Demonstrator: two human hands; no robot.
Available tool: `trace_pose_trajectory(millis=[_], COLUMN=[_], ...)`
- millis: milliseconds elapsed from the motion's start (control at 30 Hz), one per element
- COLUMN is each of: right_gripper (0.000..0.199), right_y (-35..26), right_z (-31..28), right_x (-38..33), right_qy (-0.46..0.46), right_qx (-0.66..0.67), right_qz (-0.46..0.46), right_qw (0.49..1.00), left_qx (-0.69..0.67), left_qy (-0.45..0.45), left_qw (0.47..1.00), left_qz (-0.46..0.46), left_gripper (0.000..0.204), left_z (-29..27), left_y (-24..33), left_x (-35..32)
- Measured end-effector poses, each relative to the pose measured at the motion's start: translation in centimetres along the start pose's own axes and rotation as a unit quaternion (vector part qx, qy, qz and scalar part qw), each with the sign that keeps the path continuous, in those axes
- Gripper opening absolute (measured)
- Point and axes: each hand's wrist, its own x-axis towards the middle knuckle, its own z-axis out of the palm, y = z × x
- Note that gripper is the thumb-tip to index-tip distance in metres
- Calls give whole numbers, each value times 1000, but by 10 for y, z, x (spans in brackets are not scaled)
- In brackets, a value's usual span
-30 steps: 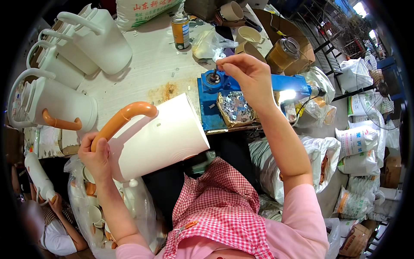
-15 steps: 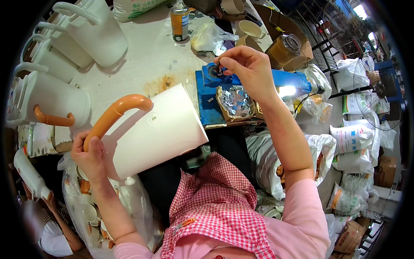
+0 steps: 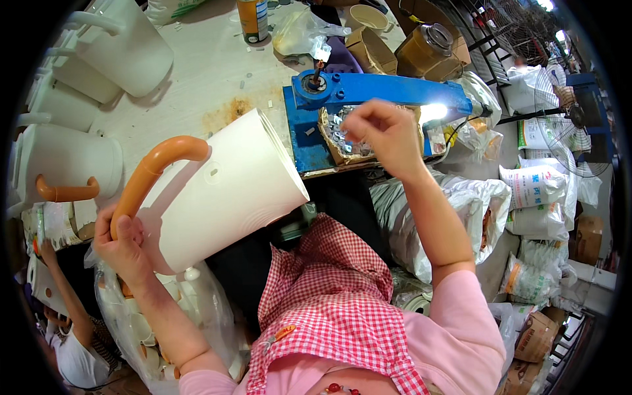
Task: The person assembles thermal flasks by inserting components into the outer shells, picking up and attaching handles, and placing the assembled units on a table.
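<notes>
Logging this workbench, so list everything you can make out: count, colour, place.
table: one, pale, upper centre
held jug: one, white, left
other jugs: several, white, upper left
can: one, orange, top
machine: one, blue, upper centre
box: one, brown, by machine
metal pieces: many, grey, in box
jar: one, amber, upper right
sacks: several, white, right
other person: one, white top, lower left
apron: one, red-white, lower centre
left hand: one, bare, on orange handle
right hand: one, bare, near box

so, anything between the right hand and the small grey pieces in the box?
Nothing visible: the right hand is above the box, which is open over the small grey pieces. Fingertips blurred; can't tell if they touch.
</notes>
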Motion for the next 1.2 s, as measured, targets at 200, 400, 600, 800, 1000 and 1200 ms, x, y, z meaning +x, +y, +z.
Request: trace_pose_trajectory(millis=[200, 400, 600, 800, 1000, 1200], right_gripper=[12, 15, 12, 18, 24, 23], right_y=[61, 72, 32, -31, -35, -37], right_z=[2, -2, -6, 20, 17, 15], right_x=[24, 29, -4, 39, 71, 71], right_qy=[27, 41, 98, 172, 132, 106], right_qx=[-478, -498, -343, -238, -337, -392], right_qz=[-115, -161, -277, -414, -540, -545], right_qw=[871, 851, 892, 861, 760, 733], left_qx=[-2, -2, -2, 14, -9, -20], left_qy=[-11, 5, 4, 18, -4, 1], left_qw=[1000, 1000, 1000, 999, 1000, 1000], left_qz=[1, -11, -15, -29, -25, -17], left_gripper=[43, 53, 55, 53, 53, 50], left_z=[4, 6, 7, 8, 3, 2], left_y=[1, 7, 7, 7, 4, 1], left_x=[2, -1, 1, 1, 2, 1])
